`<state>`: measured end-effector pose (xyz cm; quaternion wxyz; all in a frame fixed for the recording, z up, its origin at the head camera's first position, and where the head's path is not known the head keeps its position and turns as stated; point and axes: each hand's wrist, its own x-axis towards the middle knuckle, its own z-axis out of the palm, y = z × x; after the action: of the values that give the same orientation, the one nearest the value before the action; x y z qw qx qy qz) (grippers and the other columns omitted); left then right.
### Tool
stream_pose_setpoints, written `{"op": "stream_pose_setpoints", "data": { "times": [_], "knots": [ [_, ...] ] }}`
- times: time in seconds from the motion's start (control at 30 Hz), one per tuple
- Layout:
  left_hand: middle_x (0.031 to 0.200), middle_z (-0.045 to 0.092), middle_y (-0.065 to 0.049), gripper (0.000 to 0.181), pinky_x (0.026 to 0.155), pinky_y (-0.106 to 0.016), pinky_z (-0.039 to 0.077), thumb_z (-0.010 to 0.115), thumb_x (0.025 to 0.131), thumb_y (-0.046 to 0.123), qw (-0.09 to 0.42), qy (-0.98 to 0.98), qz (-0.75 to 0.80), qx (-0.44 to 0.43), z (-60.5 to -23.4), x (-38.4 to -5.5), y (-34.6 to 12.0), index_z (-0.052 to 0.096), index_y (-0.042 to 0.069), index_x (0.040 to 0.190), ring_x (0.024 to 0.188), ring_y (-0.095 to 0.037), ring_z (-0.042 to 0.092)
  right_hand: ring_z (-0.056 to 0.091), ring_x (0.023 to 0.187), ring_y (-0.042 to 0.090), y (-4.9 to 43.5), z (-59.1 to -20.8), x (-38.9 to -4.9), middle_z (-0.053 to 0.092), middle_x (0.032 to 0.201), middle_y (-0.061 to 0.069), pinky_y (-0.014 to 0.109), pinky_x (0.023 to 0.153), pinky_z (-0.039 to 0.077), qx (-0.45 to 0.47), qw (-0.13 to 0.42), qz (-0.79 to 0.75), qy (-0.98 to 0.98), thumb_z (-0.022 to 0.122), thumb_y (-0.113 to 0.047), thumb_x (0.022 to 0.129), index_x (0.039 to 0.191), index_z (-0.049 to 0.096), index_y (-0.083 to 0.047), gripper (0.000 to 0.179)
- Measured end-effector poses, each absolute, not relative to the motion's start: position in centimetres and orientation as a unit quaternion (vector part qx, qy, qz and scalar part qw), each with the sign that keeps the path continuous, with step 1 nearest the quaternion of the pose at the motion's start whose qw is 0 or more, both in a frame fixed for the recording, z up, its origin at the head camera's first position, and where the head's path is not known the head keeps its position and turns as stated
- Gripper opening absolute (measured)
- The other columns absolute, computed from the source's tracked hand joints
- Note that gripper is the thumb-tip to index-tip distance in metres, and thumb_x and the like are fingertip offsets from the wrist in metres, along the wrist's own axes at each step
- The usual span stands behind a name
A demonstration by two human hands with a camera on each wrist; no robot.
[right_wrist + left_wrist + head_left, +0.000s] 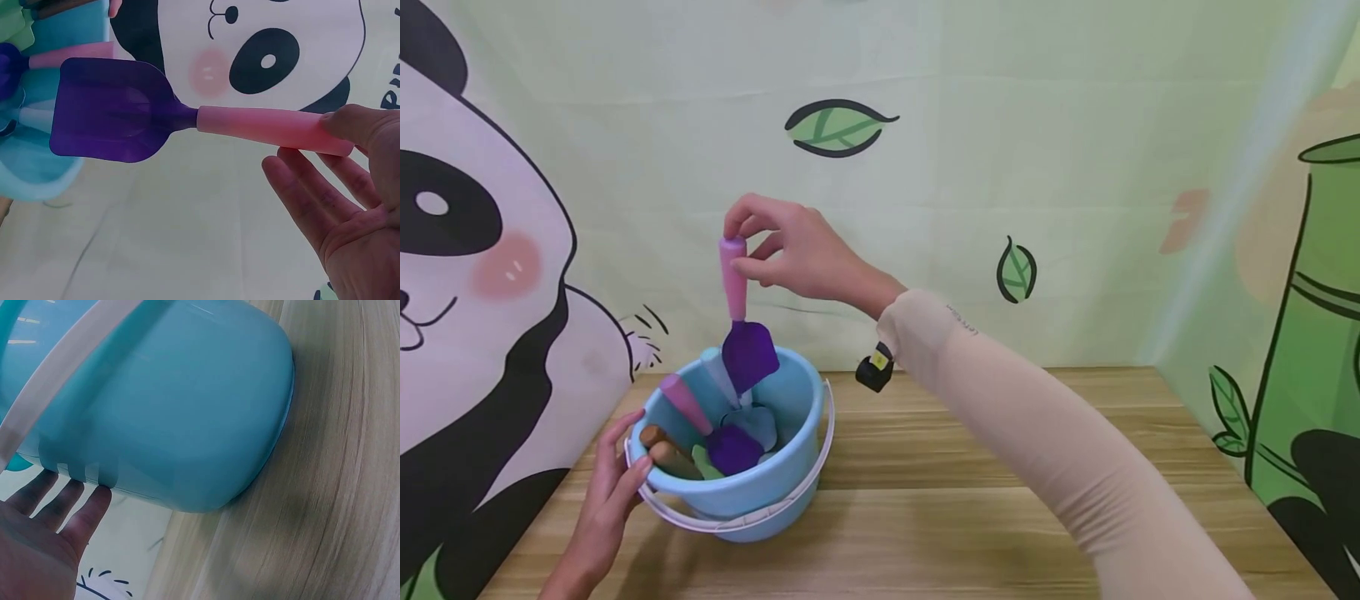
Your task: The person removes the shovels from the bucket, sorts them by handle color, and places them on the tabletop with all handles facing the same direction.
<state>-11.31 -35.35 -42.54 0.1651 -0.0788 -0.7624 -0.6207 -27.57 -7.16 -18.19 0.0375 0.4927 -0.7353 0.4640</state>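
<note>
My right hand (808, 250) pinches the pink handle (734, 279) of a toy shovel by its top end. The shovel's purple blade (749, 354) hangs down over the far side of a light blue bucket (752, 500). In the right wrist view the thumb presses the pink handle (256, 127) against the fingers. My left hand (602, 492) touches the bucket's left side near the rim, and in the left wrist view its fingers (87, 515) are fairly straight against the wall.
Inside the bucket lie another pink-handled purple toy (733, 450), a pale blue tool (754, 427), brown stick-like pieces (673, 458) and a green piece (705, 464). A white bail (775, 510) hangs down its front. The wooden table (1000, 500) meets a printed cloth backdrop (970, 167) behind.
</note>
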Motion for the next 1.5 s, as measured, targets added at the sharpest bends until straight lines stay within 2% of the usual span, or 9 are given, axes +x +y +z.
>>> {"op": "stream_pose_setpoints", "data": {
  "times": [0.27, 0.47, 0.9, 1.23, 1.5],
  "knots": [
    [0.144, 0.04, -0.001, 0.055, 0.082, -0.02, 0.052, 0.037, 0.109, 0.008, 0.169, -0.759, -0.623, -0.087, -42.6, -11.4, -35.4, 0.023, 0.019, 0.161, 0.122, -0.001, 0.052, 0.072, 0.091, 0.014, -5.1, -17.7, -28.2, 0.066, 0.12, 0.006, 0.033, 0.075, 0.059, 0.477, 0.044, 0.495, -0.724, 0.072, -0.007, 0.094, 0.115, 0.062, -0.011, 0.024],
    [0.142, 0.042, 0.002, 0.055, 0.081, -0.02, 0.052, 0.037, 0.109, 0.006, 0.174, -0.753, -0.628, -0.09, -42.8, -11.5, -35.4, 0.024, 0.019, 0.16, 0.12, 0.0, 0.053, 0.072, 0.093, 0.014, -3.4, -17.4, -28.8, 0.068, 0.117, 0.004, 0.036, 0.076, 0.059, 0.466, 0.061, 0.494, -0.732, 0.073, -0.01, 0.094, 0.115, 0.063, -0.011, 0.024],
    [0.147, 0.035, 0.002, 0.056, 0.083, -0.018, 0.051, 0.038, 0.109, 0.01, 0.164, -0.769, -0.612, -0.079, -42.6, -11.6, -35.4, 0.021, 0.021, 0.161, 0.124, 0.003, 0.048, 0.073, 0.088, 0.019, 1.5, -18.1, -31.0, 0.066, 0.113, 0.005, 0.038, 0.074, 0.061, 0.422, 0.112, 0.517, -0.736, 0.073, -0.008, 0.094, 0.115, 0.063, -0.009, 0.023],
    [0.144, 0.039, 0.005, 0.056, 0.083, -0.019, 0.051, 0.038, 0.109, 0.01, 0.166, -0.77, -0.61, -0.082, -42.5, -11.5, -35.5, 0.021, 0.019, 0.162, 0.124, 0.002, 0.05, 0.073, 0.089, 0.024, 5.8, -18.3, -31.9, 0.067, 0.112, 0.009, 0.041, 0.075, 0.061, 0.37, 0.119, 0.528, -0.755, 0.073, -0.008, 0.094, 0.117, 0.064, -0.008, 0.024],
    [0.145, 0.038, 0.004, 0.055, 0.083, -0.019, 0.052, 0.038, 0.11, 0.011, 0.163, -0.772, -0.609, -0.08, -42.5, -11.5, -35.4, 0.021, 0.02, 0.162, 0.123, 0.002, 0.05, 0.073, 0.092, 0.025, 8.7, -19.1, -32.6, 0.067, 0.114, 0.01, 0.038, 0.075, 0.061, 0.336, 0.121, 0.519, -0.777, 0.074, -0.011, 0.094, 0.118, 0.064, -0.008, 0.026]
  ]
}}
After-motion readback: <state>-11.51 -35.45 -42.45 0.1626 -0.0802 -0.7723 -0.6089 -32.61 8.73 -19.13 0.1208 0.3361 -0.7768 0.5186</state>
